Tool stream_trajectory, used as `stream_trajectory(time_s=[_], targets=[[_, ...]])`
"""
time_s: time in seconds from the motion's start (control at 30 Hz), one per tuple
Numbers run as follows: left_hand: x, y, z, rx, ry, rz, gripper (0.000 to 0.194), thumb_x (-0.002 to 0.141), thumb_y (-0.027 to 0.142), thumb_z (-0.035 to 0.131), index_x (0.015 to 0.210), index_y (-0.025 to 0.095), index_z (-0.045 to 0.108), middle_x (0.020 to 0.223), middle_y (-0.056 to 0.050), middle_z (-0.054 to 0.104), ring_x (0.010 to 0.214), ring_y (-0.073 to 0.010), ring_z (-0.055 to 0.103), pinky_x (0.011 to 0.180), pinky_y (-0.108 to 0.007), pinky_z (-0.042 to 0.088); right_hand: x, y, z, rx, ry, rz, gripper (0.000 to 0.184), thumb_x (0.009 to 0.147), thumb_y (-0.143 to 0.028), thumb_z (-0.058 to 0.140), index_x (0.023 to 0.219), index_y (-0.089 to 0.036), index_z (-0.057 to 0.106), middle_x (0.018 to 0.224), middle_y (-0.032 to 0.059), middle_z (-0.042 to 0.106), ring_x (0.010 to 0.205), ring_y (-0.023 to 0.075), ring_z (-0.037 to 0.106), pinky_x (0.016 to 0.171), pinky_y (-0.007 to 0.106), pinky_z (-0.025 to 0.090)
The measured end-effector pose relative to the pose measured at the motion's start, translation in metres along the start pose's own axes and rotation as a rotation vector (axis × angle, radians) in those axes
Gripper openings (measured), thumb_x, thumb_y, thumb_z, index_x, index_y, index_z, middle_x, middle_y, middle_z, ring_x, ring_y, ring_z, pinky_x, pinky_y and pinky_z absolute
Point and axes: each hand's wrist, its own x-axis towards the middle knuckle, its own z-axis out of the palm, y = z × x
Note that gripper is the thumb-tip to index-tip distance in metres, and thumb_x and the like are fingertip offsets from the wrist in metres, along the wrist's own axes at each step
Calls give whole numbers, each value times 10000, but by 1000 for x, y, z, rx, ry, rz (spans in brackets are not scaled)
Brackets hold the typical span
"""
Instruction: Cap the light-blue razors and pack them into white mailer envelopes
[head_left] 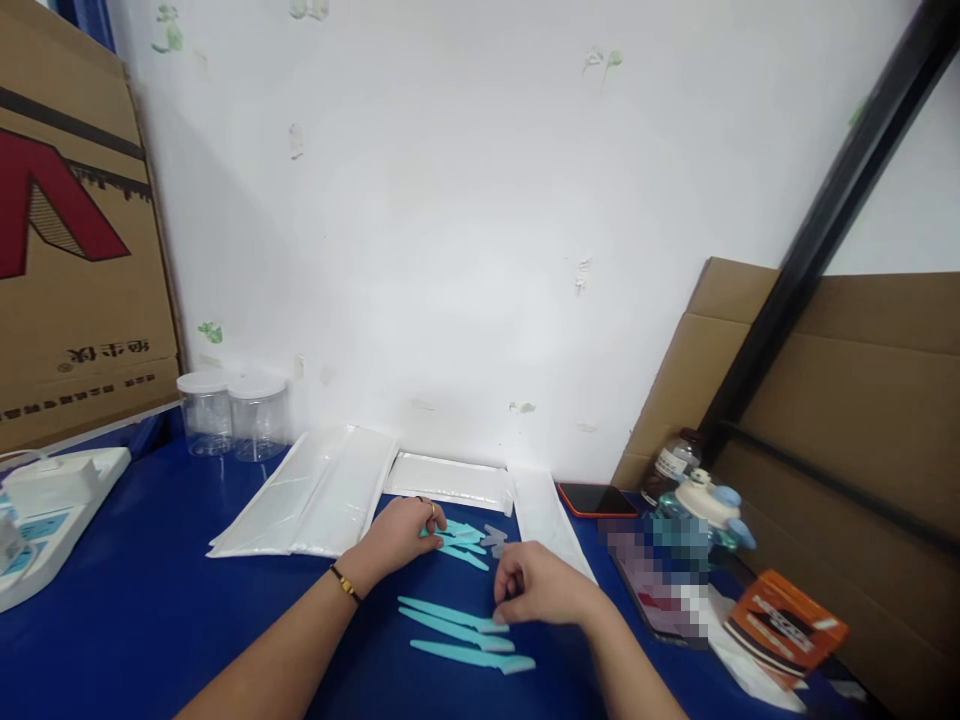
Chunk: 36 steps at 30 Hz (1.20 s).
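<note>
probably light and stiff, the three turquoise sticks (452, 627) lie in a row at the lower centre of the frame, below a loose pile (465, 535) of more. smooth-looking plastic may slip, so the slim shaft seems the best hold, away from the pale-edged right ends. the left hand (403, 533) curls its fingers at the pile, the right hand (546, 585) bunches its own by the top stick (450, 610); i cannot tell if either grips.

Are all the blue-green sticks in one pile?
No, three blue-green sticks lie nearer the person, apart from the pile at the left hand.
</note>
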Motion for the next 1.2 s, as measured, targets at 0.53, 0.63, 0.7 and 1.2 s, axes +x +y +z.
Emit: stream_trajectory(time_s=[0.53,0.63,0.7,1.2], targets=[[-2,9,-4,-37,-123,85,151,724,316,602,760,224,716,768,-3,680,718,-151,574,615,-220,354,6,2,-3,-126,225,17,31,707,-155,620,718,-184,621,804,2,560,712,124,521,620,204,373],[0,-3,-3,-29,-85,3,174,733,334,583,786,220,703,820,-4,682,762,-157,580,634,-215,363,10,13,-9,-174,304,98,42,717,-150,601,727,-181,627,809,15,568,721,137,533,642,219,380],[1,-8,-1,-21,-81,-24,179,726,341,594,815,222,693,833,-3,675,776,-160,579,649,-216,367,10,17,-11,-197,342,120,55,723,-174,607,763,-182,643,820,22,572,730,144,539,657,229,386],[-12,21,3,-236,-351,120,261,602,419,724,776,224,712,676,25,626,585,-114,530,487,-197,333,4,2,9,-135,17,-29,123,562,-159,684,681,-186,670,684,-35,547,586,92,483,488,182,321]])
